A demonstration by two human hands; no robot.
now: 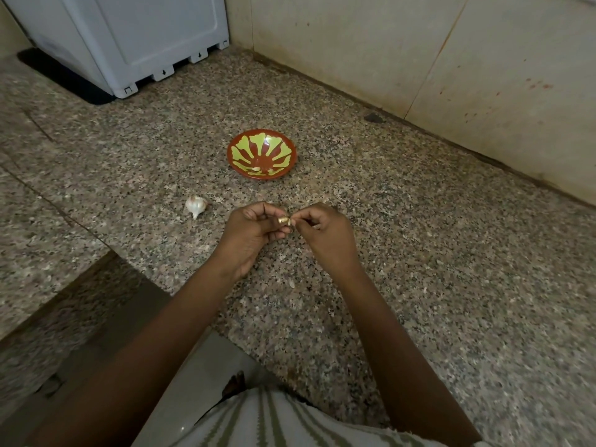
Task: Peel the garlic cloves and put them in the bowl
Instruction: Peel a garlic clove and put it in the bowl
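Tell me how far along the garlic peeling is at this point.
Done: one peeled clove lies in the bowl. In hand: the left hand holds a second clove while the right hand pinches at it. Left: the garlic bulb on the counter, with its remaining cloves.

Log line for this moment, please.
step: peeling | left hand: holds clove | right hand: pinches it | bowl: one peeled clove inside | garlic bulb: on counter

Bowl (261,153) behind hands; garlic bulb (195,205) to their left.
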